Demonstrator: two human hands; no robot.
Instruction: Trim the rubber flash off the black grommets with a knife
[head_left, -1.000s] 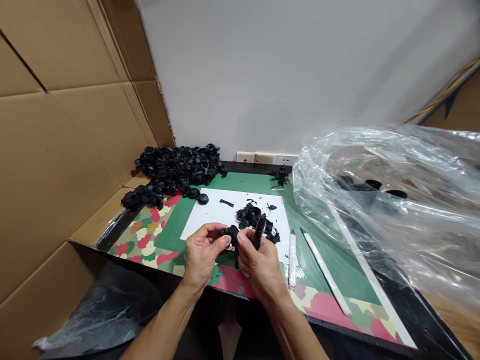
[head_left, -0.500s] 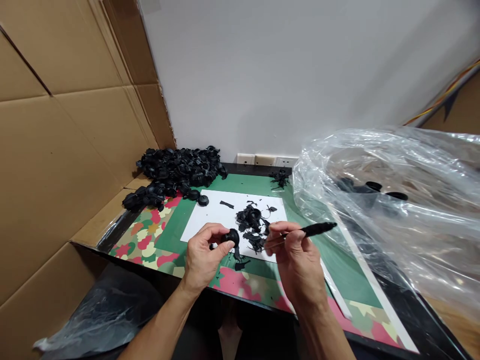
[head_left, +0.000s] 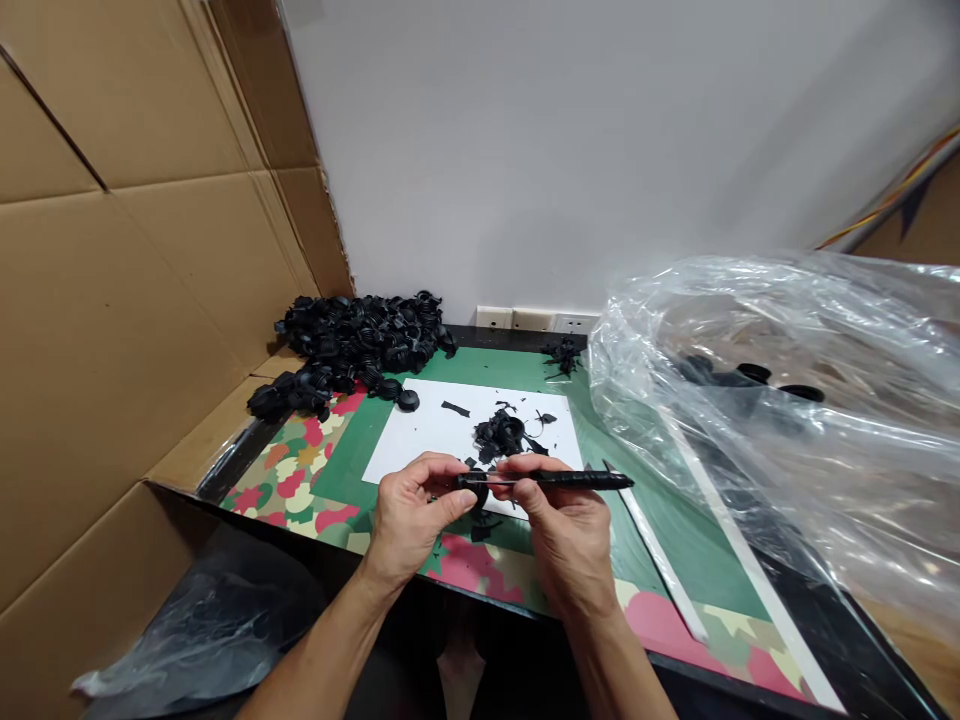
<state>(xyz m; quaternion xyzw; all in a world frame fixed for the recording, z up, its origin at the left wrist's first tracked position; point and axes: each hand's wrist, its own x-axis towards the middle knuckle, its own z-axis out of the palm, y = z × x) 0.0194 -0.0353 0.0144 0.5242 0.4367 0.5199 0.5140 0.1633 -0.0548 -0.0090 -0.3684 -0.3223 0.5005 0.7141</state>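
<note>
Pinched between the thumb and fingers of my left hand (head_left: 412, 500) is a small round black ribbed rubber part (head_left: 469, 481). My right hand (head_left: 564, 520) grips a thin metal tool with a black-wrapped handle (head_left: 592, 480), held almost level. The tool's metal end reaches the rubber part; whether it cuts in is too small to tell. Below and behind both hands, black rubber scraps (head_left: 501, 432) lie heaped on a white sheet (head_left: 409, 440). A few scraps also hang or lie just under the part.
A large pile of black ribbed parts (head_left: 367, 335) sits at the back left beside a cardboard wall (head_left: 150, 260). More scraps (head_left: 562, 357) lie at the back. On the right, a clear plastic bag (head_left: 720, 300) contains several black parts. A white strip (head_left: 660, 560) rests on the green mat (head_left: 675, 520).
My right hand has moved left and turned the tool level, bringing its metal end to the rubber part. The left hand keeps its hold in nearly the same place.
</note>
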